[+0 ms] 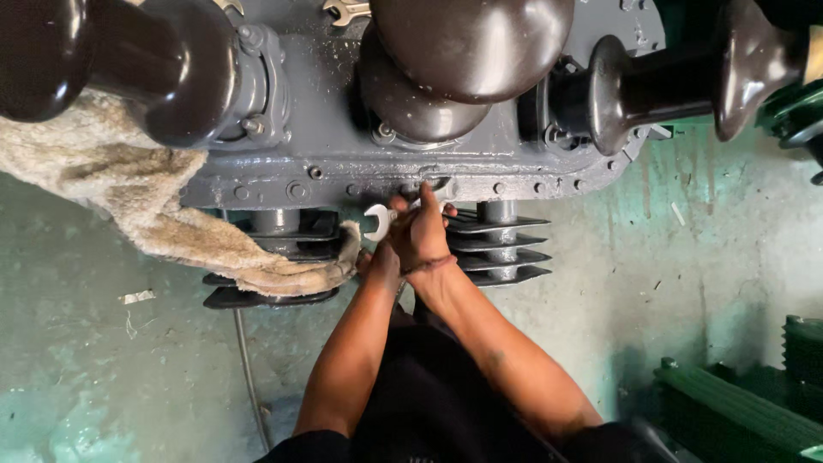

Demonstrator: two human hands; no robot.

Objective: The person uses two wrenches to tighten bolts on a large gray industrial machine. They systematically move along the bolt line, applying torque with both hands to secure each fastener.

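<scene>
— What is seen along the front edge of the grey transformer cover (pixel 343 163), from left to right?

— At the left corner a beige rag (pixel 171 223) is draped over the edge, below a dark brown insulator (pixel 163 69). Its end is hung just beside the left hand (pixel 381 261). An open-ended spanner (pixel 377 223) is held under the middle of the front edge, its jaw turned left.

— How are the grips set?

— The right hand (pixel 420 231) is closed around the spanner's shaft, one finger raised to touch the cover's edge. The left hand is pressed against the right wrist from below; whether its grip is wide or narrow cannot be told.

— Is open room left?

— Little. The hands are hemmed between two stacks of black cooling fins (pixel 501 249), the edge lying close above. Bare green floor (pixel 729 223) is left open to the right, up to the green ribbed parts (pixel 754 403) at the lower right corner.
</scene>
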